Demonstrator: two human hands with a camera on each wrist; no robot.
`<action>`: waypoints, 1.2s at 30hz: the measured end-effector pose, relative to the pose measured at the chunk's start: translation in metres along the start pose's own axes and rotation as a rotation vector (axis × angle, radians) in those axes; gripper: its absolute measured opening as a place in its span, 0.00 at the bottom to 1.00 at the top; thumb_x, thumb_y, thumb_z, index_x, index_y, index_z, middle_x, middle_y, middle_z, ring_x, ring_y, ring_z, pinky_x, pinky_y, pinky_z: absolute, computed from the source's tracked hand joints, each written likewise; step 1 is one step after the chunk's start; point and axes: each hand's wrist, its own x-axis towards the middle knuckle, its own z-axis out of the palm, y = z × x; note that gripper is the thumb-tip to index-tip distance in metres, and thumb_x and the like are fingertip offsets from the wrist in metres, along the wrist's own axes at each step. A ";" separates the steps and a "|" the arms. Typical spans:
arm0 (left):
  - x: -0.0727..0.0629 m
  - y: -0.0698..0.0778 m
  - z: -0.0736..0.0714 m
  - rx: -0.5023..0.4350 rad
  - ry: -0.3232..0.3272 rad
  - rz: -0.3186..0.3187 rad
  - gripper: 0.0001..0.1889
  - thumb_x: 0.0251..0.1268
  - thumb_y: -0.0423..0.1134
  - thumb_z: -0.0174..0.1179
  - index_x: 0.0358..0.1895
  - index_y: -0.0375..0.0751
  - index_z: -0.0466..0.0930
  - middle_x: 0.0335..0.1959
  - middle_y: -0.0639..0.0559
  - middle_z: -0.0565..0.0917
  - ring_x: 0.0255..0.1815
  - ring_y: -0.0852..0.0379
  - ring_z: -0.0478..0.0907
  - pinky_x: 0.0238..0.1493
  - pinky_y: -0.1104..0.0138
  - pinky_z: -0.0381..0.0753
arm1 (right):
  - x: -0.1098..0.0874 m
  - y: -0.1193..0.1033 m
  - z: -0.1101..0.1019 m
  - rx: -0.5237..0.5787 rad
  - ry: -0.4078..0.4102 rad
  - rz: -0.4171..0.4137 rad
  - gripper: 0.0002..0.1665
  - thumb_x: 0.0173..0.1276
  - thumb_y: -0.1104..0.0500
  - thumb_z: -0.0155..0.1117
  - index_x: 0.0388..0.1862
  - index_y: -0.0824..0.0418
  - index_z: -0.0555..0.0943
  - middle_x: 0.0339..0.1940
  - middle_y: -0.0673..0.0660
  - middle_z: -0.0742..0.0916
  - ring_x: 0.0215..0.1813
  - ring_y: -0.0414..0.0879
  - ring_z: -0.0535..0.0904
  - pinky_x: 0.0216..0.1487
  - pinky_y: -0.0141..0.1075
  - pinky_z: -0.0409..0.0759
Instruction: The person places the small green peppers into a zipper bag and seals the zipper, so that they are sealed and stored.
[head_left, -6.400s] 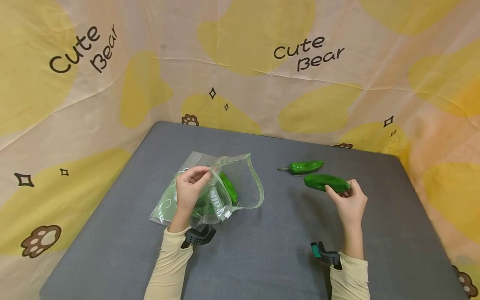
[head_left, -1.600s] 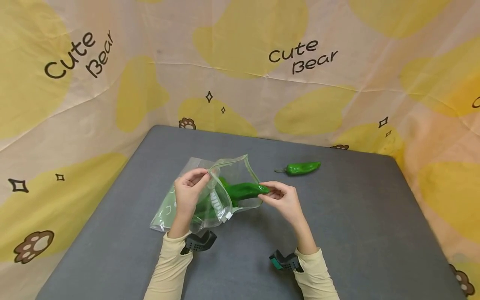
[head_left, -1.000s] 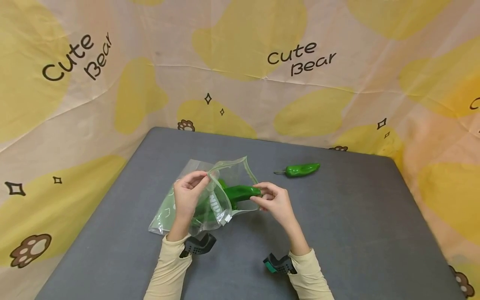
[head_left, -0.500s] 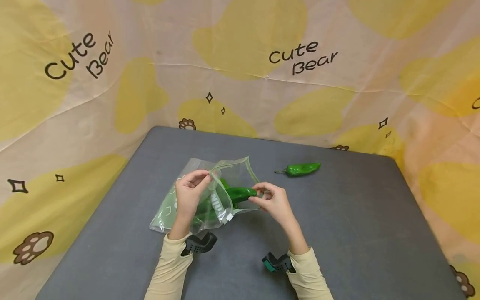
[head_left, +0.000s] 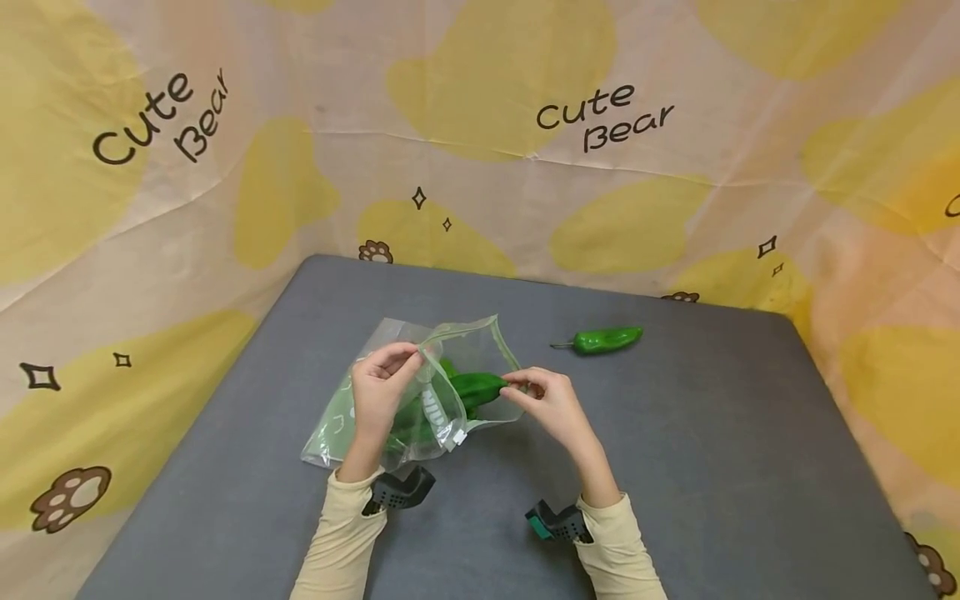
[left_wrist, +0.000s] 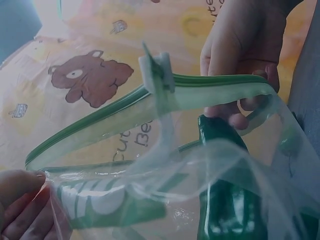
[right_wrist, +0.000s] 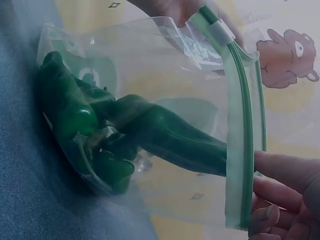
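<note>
My left hand [head_left: 381, 387] pinches the rim of a clear zip bag [right_wrist: 200, 110] with a green seal, keeping its mouth spread. A white slider [left_wrist: 156, 74] sits on the seal. My right hand [head_left: 547, 400] reaches to the bag's mouth and pinches the end of a long green pepper [head_left: 478, 388]. Most of this pepper lies inside the bag, sloping down toward several other green peppers [right_wrist: 67, 95] at the bottom, as the right wrist view shows. The fingertips [left_wrist: 239, 121] are just within the seal line.
One more green pepper [head_left: 606, 340] with a thin stem lies on the grey table [head_left: 712, 433], behind and right of the bag. Printed cloth [head_left: 480, 100] hangs around the table's back and sides.
Since the earliest frame, the right hand has carried the pepper leftward into the bag's mouth. Over the last second it slid slightly deeper. The left hand has kept its place on the rim.
</note>
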 end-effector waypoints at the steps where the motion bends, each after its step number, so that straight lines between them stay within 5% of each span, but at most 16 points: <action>1: 0.000 0.000 0.000 0.002 0.004 -0.001 0.04 0.48 0.16 0.57 0.29 0.21 0.78 0.26 0.53 0.83 0.29 0.60 0.81 0.33 0.72 0.80 | 0.000 -0.001 0.000 0.000 -0.001 0.004 0.11 0.57 0.63 0.65 0.38 0.66 0.82 0.27 0.52 0.81 0.19 0.45 0.67 0.17 0.30 0.63; 17: -0.001 -0.002 0.000 -0.001 0.007 -0.002 0.06 0.48 0.16 0.58 0.29 0.25 0.79 0.26 0.53 0.83 0.29 0.61 0.80 0.32 0.72 0.79 | 0.001 0.005 0.012 -0.083 0.017 -0.129 0.05 0.53 0.63 0.69 0.30 0.57 0.83 0.18 0.42 0.79 0.15 0.38 0.64 0.15 0.31 0.65; 31: 0.000 -0.001 -0.002 -0.009 0.004 0.024 0.07 0.47 0.15 0.57 0.29 0.25 0.79 0.26 0.53 0.83 0.30 0.60 0.81 0.33 0.72 0.80 | 0.006 0.003 0.024 -0.194 0.099 -0.215 0.05 0.50 0.65 0.70 0.25 0.56 0.84 0.23 0.45 0.80 0.27 0.49 0.69 0.24 0.30 0.66; 36: 0.000 -0.001 -0.001 -0.010 -0.004 0.034 0.09 0.47 0.15 0.57 0.29 0.29 0.81 0.27 0.53 0.83 0.29 0.60 0.80 0.32 0.72 0.79 | 0.007 0.001 0.025 -0.199 0.092 -0.227 0.04 0.50 0.64 0.70 0.25 0.57 0.84 0.24 0.44 0.81 0.27 0.42 0.67 0.24 0.31 0.66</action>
